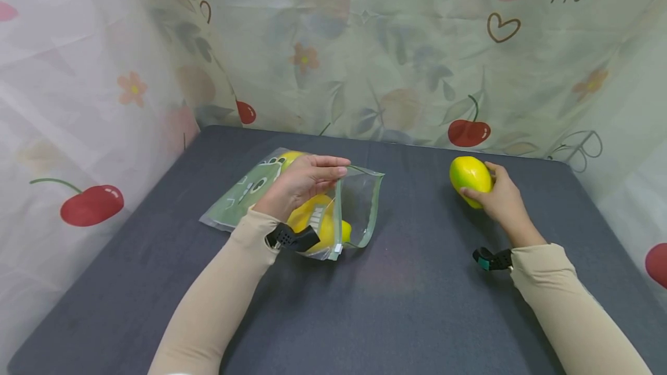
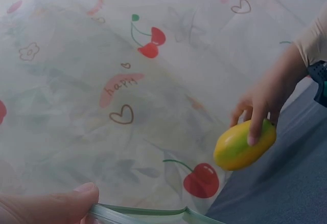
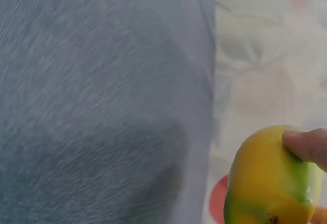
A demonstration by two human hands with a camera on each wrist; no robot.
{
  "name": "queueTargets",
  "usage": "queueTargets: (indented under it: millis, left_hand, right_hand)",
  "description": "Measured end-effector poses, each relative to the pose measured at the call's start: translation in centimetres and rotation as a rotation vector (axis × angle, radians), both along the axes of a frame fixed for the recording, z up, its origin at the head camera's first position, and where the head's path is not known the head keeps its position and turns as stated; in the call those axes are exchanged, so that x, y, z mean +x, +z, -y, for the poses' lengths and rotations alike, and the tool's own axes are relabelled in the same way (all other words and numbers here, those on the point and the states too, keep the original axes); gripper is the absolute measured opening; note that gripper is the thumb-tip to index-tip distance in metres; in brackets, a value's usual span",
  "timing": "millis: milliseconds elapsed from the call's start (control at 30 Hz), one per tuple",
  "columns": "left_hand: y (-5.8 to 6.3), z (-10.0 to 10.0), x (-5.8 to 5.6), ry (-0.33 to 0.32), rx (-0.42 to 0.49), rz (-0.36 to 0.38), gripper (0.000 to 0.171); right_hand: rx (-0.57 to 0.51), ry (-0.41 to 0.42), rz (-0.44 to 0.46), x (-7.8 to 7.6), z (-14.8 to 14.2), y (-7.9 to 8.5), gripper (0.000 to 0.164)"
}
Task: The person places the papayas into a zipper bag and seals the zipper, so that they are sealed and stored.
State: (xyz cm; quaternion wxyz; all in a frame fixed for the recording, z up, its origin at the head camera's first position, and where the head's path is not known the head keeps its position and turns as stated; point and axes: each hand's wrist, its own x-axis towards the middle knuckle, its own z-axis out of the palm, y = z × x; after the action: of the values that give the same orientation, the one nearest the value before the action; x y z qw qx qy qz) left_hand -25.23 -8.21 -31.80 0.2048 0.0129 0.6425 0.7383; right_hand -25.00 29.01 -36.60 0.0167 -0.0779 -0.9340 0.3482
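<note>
My left hand (image 1: 304, 184) pinches the upper edge of the mouth of a clear and green zip bag (image 1: 242, 195), which lies on its side with its mouth gaping to the right. Yellow fruits (image 1: 299, 219) show through the bag's clear parts; their kind is hard to tell. Over the right part of the table, my right hand (image 1: 504, 204) grips a yellow-green mango (image 1: 468, 175), thumb on one side and fingers on the other. The left wrist view shows the mango (image 2: 240, 150) held above the bag's rim (image 2: 145, 211). Up close in the right wrist view, a thumb (image 3: 309, 146) presses the mango's skin (image 3: 265, 178).
A dark grey table (image 1: 396, 305) spreads under both hands. Behind it and at the sides hang pale curtains (image 1: 365, 45) printed with cherries, hearts and flowers. Black straps with small devices (image 1: 292, 237) sit on both wrists.
</note>
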Motion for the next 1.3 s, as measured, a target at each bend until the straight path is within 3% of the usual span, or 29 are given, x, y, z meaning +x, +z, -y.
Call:
queueTargets:
  millis: [667,1300]
  left_hand:
    - [-0.1,-0.1,0.0,0.016,-0.012,0.008,0.032]
    - [0.0,-0.2,0.2,0.007,0.019,0.001,0.035]
  right_hand:
    - [-0.11,0.096,-0.151,3.7,4.0,4.4,0.092]
    - [-0.134,0.227,-0.272,7.1,8.3,4.8,0.085]
